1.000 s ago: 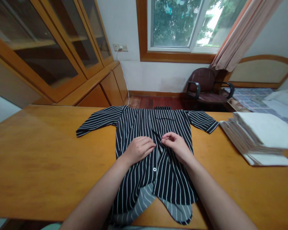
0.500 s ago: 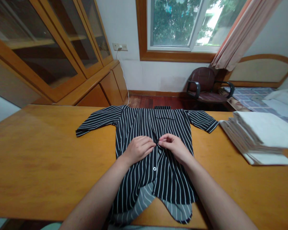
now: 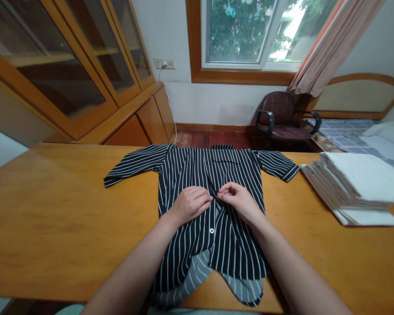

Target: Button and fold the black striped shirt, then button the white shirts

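A black shirt with white stripes (image 3: 184,175) lies front up on the wooden table, sleeves spread to both sides and its collar hanging over the far edge. My left hand (image 3: 193,202) pinches the shirt's front edge near the middle, fingers closed. Just right of it, my right hand (image 3: 236,199) is closed on the other front edge, thumb against forefinger. Any button between the fingertips is hidden. Below the hands, a white-rimmed button (image 3: 212,230) shows on the left front panel. Toward the hem the two panels part, and the grey inner side shows.
On the table (image 3: 68,218), a stack of folded white sheets (image 3: 364,183) stands at the right. Beyond the far edge are a dark red armchair (image 3: 277,113) and a bed (image 3: 341,135). A glass-fronted cabinet (image 3: 114,100) lines the left wall.
Both hands stay almost in place at the front edges. The fingertips have drawn very slightly apart; the shirt lies as before.
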Tool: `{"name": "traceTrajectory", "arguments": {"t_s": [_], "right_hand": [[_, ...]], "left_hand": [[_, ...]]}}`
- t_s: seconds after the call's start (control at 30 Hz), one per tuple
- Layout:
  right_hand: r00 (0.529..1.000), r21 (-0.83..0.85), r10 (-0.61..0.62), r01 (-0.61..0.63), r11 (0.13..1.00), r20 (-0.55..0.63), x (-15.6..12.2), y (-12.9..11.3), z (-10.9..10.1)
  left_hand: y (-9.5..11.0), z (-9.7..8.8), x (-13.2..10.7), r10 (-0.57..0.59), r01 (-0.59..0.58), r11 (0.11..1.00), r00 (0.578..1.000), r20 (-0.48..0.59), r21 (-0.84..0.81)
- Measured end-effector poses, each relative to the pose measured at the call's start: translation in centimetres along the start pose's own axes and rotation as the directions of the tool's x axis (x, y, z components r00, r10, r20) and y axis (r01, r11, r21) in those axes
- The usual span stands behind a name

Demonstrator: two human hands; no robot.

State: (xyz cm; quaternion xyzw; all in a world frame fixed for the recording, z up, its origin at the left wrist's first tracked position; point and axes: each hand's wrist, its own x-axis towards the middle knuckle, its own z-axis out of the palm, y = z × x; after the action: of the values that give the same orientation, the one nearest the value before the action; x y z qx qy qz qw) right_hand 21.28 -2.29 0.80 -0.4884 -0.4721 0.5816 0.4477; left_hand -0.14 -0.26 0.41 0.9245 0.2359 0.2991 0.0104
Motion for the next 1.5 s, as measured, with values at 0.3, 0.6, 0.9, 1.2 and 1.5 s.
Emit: {"name": "traceTrajectory", "arguments": {"t_s": [0.3,0.6,0.9,1.2,1.5], "right_hand": [[1.0,-0.003,0.028,-0.028,1.0,0.004,0.04,0.06,0.15],[0.999,0.024,0.034,-0.034,0.999,0.003,0.04,0.25,0.08],[0.999,0.049,0.043,-0.044,0.998,0.019,0.07,0.42,0.35],[0.999,0.022,0.035,-0.035,0.999,0.023,0.16,0.81,0.22],[0.998,0.025,0.033,-0.035,0.999,0.06,0.11,0.75,0.27]], "left_hand": [[0.31,-0.19,0.25,0.05,-0.048,0.997,0.999,-0.017,0.065],[0.38,-0.11,0.29,0.083,-0.082,0.992,0.997,-0.006,0.1],[0.1,0.16,0.22,0.039,-0.042,0.997,0.998,0.05,0.063],[-0.15,0.59,0.07,-0.04,0.047,0.995,0.996,0.075,-0.083],[-0.15,0.7,0.04,-0.187,0.201,0.965,0.978,0.093,-0.171]]}}
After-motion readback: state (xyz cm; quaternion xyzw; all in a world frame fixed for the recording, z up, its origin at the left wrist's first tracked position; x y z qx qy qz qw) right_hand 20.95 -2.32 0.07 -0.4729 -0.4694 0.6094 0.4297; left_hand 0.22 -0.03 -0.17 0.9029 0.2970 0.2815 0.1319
